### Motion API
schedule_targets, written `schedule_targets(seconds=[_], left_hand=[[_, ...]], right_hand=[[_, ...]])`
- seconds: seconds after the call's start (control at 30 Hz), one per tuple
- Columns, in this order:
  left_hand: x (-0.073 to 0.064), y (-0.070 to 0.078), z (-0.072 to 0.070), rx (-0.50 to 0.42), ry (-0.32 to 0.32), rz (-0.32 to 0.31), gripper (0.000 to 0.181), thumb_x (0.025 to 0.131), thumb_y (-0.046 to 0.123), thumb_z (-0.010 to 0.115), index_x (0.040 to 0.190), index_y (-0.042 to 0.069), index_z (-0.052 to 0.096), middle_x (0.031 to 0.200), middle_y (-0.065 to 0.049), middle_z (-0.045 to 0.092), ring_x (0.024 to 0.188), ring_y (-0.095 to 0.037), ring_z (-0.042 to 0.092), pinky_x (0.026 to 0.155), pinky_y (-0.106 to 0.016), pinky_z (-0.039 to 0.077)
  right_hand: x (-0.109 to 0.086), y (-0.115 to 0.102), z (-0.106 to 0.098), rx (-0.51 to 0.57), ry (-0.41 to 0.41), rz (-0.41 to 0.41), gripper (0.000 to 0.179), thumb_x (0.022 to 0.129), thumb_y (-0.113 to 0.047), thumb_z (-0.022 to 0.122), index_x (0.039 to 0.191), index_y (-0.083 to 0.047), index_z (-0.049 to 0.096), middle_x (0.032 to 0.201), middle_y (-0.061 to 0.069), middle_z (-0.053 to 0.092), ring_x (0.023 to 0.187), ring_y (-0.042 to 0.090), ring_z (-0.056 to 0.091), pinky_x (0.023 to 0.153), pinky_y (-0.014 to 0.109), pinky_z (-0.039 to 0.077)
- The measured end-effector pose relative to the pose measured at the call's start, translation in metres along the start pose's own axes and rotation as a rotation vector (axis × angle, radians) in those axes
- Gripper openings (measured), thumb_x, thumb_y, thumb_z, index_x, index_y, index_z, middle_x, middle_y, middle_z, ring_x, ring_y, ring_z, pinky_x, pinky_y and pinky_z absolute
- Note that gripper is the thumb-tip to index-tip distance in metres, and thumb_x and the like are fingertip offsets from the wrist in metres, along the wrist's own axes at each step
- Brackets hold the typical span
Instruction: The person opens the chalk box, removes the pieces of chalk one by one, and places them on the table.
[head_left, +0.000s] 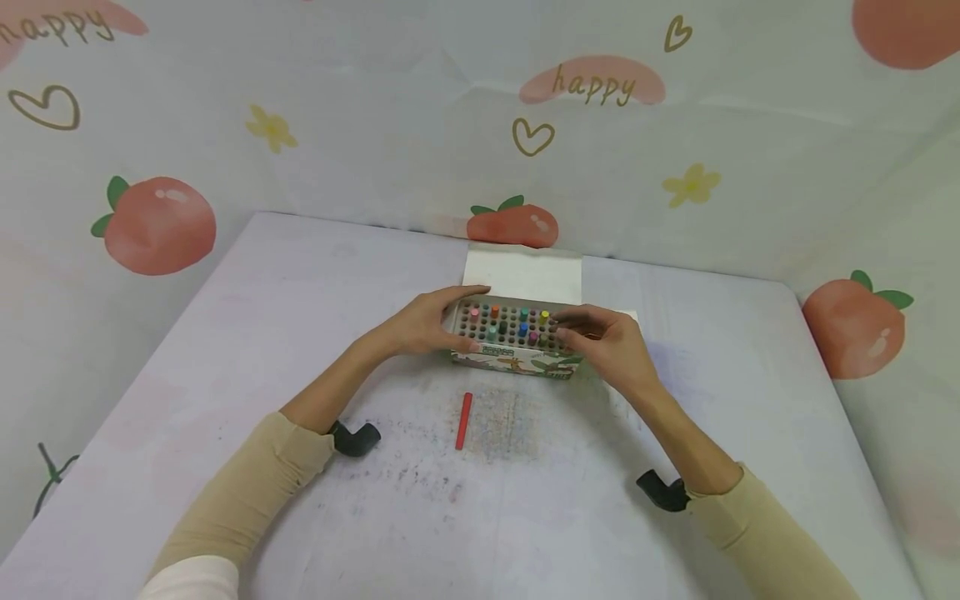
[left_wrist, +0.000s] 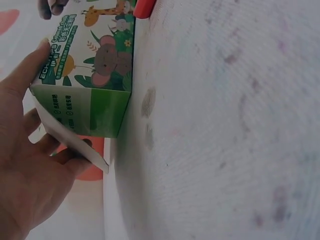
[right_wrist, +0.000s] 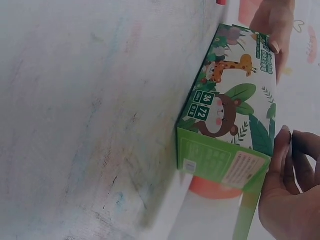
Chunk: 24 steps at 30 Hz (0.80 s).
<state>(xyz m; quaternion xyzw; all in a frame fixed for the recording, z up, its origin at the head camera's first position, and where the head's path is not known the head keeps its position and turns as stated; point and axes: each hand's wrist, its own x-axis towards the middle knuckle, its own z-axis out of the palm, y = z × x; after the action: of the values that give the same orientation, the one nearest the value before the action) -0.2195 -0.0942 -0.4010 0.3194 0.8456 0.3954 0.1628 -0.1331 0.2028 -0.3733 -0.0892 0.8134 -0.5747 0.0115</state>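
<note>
A chalk box (head_left: pixel 516 361) printed with cartoon animals stands on the table, its white lid (head_left: pixel 522 275) folded back. Several coloured chalk sticks stand in its grid of holes, among them a blue chalk stick (head_left: pixel 522 330) and a yellow chalk stick (head_left: pixel 544 317). My left hand (head_left: pixel 429 323) grips the box's left end, thumb on the front top edge, other fingers behind the side flap (left_wrist: pixel 70 135). At the right end my right hand (head_left: pixel 611 340) bends over the holes, thumb and forefinger close together; I cannot tell whether they pinch a chalk stick.
A red chalk stick (head_left: pixel 463 421) lies on the table in front of the box, beside a patch of chalk smudges (head_left: pixel 506 425). Black wrist fittings (head_left: pixel 357 439) sit under both forearms. A printed cloth (head_left: pixel 390 125) hangs behind the table's back edge.
</note>
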Motion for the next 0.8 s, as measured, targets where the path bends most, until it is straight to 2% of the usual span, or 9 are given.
schedule_targets(seconds=[0.3, 0.4, 0.53, 0.8], left_hand=[[-0.001, 0.006, 0.001, 0.025, -0.002, -0.010, 0.085, 0.082, 0.040, 0.081, 0.154, 0.030, 0.037, 0.158, 0.000, 0.035, 0.146, -0.025, 0.029, 0.115, -0.053, 0.035], [-0.002, 0.008, 0.000, 0.037, -0.006, -0.015, 0.087, 0.082, 0.039, 0.082, 0.155, 0.029, 0.036, 0.159, -0.002, 0.034, 0.147, -0.028, 0.028, 0.116, -0.054, 0.034], [-0.004, 0.011, -0.002, 0.063, 0.006, -0.057, 0.088, 0.082, 0.040, 0.082, 0.155, 0.029, 0.035, 0.159, -0.005, 0.033, 0.147, -0.030, 0.027, 0.116, -0.055, 0.033], [-0.005, 0.014, -0.002, 0.083, 0.055, -0.103, 0.088, 0.080, 0.040, 0.084, 0.154, 0.030, 0.039, 0.158, -0.007, 0.036, 0.145, -0.031, 0.031, 0.114, -0.055, 0.037]], right_hand=[[0.001, 0.003, -0.001, -0.119, -0.017, 0.032, 0.021, 0.092, -0.007, 0.071, 0.113, -0.005, 0.072, 0.106, 0.011, 0.073, 0.090, 0.018, 0.071, 0.075, 0.025, 0.061], [0.002, 0.002, -0.002, -0.178, -0.022, 0.038, 0.021, 0.092, -0.008, 0.071, 0.113, -0.006, 0.073, 0.104, 0.009, 0.074, 0.091, 0.019, 0.071, 0.075, 0.027, 0.060], [0.004, -0.001, -0.001, -0.244, -0.041, 0.056, 0.020, 0.092, -0.010, 0.071, 0.112, -0.009, 0.073, 0.102, 0.006, 0.074, 0.092, 0.019, 0.071, 0.076, 0.032, 0.060], [0.010, -0.006, 0.003, -0.350, -0.061, 0.083, 0.018, 0.091, -0.012, 0.073, 0.108, -0.011, 0.076, 0.099, 0.005, 0.075, 0.092, 0.020, 0.072, 0.077, 0.037, 0.061]])
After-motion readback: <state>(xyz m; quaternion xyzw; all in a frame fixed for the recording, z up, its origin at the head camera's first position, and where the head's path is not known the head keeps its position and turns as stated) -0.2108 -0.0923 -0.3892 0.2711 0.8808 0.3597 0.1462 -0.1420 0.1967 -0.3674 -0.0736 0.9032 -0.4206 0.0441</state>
